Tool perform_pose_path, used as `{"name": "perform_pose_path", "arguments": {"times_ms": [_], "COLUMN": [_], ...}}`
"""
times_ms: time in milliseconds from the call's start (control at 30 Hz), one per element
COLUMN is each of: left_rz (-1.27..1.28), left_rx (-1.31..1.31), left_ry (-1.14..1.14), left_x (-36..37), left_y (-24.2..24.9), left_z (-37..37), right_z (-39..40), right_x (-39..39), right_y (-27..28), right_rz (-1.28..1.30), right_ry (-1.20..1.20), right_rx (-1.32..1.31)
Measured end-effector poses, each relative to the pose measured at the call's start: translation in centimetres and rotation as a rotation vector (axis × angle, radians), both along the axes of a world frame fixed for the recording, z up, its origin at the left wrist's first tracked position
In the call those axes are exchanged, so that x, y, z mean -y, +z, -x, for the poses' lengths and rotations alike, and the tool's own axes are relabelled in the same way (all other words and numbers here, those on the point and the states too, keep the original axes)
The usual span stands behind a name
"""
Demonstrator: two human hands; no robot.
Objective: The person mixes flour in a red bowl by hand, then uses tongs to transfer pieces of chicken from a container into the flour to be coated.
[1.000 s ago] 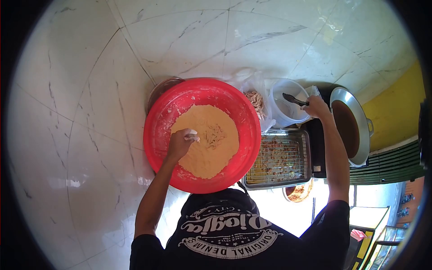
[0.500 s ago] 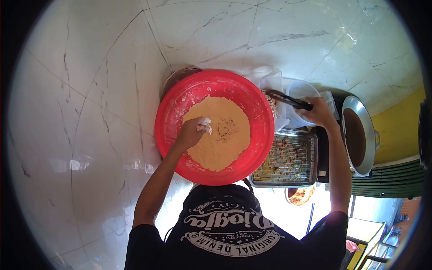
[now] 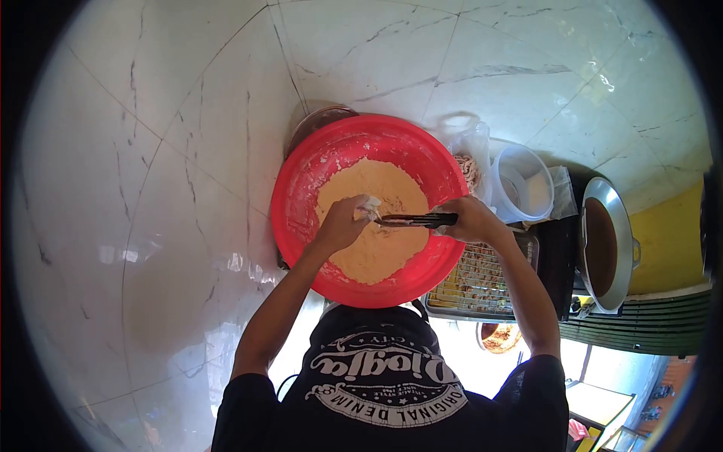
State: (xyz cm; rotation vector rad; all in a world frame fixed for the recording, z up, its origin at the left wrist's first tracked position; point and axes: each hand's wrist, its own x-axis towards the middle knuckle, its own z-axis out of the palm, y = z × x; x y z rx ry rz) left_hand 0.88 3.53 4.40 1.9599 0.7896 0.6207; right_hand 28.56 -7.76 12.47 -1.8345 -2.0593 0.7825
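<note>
A large red basin point(image 3: 290, 188) holds pale yellow-orange flour point(image 3: 369, 256), with some thin strips point(image 3: 393, 202) lying on it. My right hand point(image 3: 476, 220) is closed round the black handles of a pair of tongs point(image 3: 429, 220) over the basin's right side. The tongs point left, their tips close to my left hand's fingers. My left hand point(image 3: 343, 222) is above the flour, its white, floured fingertips pinched together. What sits between them, if anything, is hard to see.
Right of the basin are a plastic bag point(image 3: 482, 143) of pale strips point(image 3: 468, 169) and a clear tub point(image 3: 525, 184). A wire-rack tray point(image 3: 482, 282) sits nearer me, beneath my right forearm. A wide metal pan point(image 3: 625, 248) with brown liquid point(image 3: 600, 245) stands at far right.
My right hand has brought the tongs left, from the bag of strips to above the basin, beside my left hand. My left hand stays over the flour. The whole view has shifted slightly.
</note>
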Motion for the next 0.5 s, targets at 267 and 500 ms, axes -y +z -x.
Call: {"name": "perform_pose_path", "arguments": {"times_ms": [267,500], "left_rz": [-0.05,-0.196], "left_rx": [0.031,-0.668], "left_ry": [0.123,0.053], "left_x": [0.0,0.6], "left_y": [-4.5,-6.4], "left_z": [-1.0,-4.2], "right_z": [-1.3,-7.6], "right_x": [0.4,1.5], "right_y": [3.1,10.6], "right_rz": [0.029,-0.059], "right_ry": [-0.064,-0.203], "right_rx": [0.107,0.3]}}
